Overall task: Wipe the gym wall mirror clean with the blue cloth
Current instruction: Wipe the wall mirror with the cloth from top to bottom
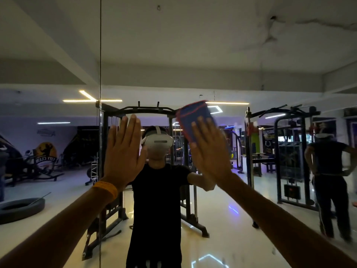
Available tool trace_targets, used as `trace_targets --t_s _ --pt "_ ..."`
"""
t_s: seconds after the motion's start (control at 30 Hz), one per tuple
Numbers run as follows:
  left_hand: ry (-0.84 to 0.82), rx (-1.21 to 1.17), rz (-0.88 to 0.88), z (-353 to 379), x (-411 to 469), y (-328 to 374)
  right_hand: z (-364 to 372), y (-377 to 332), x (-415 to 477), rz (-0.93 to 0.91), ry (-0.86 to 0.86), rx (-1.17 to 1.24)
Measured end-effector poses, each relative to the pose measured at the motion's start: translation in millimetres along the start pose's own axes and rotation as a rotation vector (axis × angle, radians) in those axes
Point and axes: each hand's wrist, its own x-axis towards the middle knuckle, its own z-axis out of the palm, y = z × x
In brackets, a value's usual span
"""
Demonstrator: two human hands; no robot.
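Note:
The wall mirror [193, 55] fills the whole view and reflects the gym and me. A blue cloth [194, 118] with a red stitched edge lies flat against the glass at head height, right of centre. My right hand [207, 149] presses on its lower part with the fingers spread, so the cloth's bottom is hidden under the palm. My left hand [123, 151] rests flat on the glass to the left, fingers together and pointing up, holding nothing. An orange band sits on the left wrist.
A vertical seam [100, 55] between mirror panels runs just left of my left hand. The reflection shows a black power rack, a tyre on the floor at the left, a cable machine and a standing person at the right.

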Motion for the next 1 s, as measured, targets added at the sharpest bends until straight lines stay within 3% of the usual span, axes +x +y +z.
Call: trace_targets --t_s 0.07,0.13,0.27,0.33,0.43,0.5,0.57,0.67,0.73,0.8,0.83,0.93,1.0 --pt "-0.004 -0.005 0.008 -2.3 2.0 -2.3 -2.6 3.7 -0.3 -0.226 -0.1 -0.038" --pt "-0.013 0.019 0.028 -5.1 5.1 -5.3 -7.1 36.6 19.1 -0.231 -0.066 -0.033" --pt "0.014 0.039 0.04 -13.2 25.5 -14.2 -20.9 73.6 69.5 0.358 0.105 -0.012" --pt "0.028 0.047 0.031 -17.3 43.1 -19.3 -10.3 25.4 76.9 0.423 0.129 -0.019" --pt "0.037 0.061 0.018 -21.8 61.9 -23.3 4.9 -35.0 59.3 -0.049 -0.028 0.005" --pt "0.039 0.031 -0.005 -22.0 68.3 -28.9 1.7 -18.7 65.9 -0.236 -0.084 -0.002" --pt "0.037 0.011 -0.036 -21.4 70.8 -38.2 -5.2 20.9 91.9 -0.133 -0.073 -0.051" --pt "0.046 0.02 -0.017 -17.1 71.6 -49.1 -20.5 69.8 136.9 0.28 0.051 -0.058" --pt "0.049 0.047 0.0 -14.0 71.9 -50.2 -15.0 49.8 143.0 0.336 0.068 -0.057" --pt "0.043 0.049 0.0 -12.7 73.1 -50.5 0.3 -0.8 128.4 0.179 0.088 -0.034" --pt "0.042 0.042 0.002 -14.1 73.6 -50.7 4.3 -21.5 117.5 0.009 0.062 -0.027" --pt "0.085 0.006 0.025 -22.9 79.0 -54.9 5.6 -21.2 117.8 -0.411 -0.106 -0.053" --pt "0.115 -0.033 0.009 -29.2 87.7 -65.7 1.1 4.5 146.3 -0.324 -0.041 -0.069"
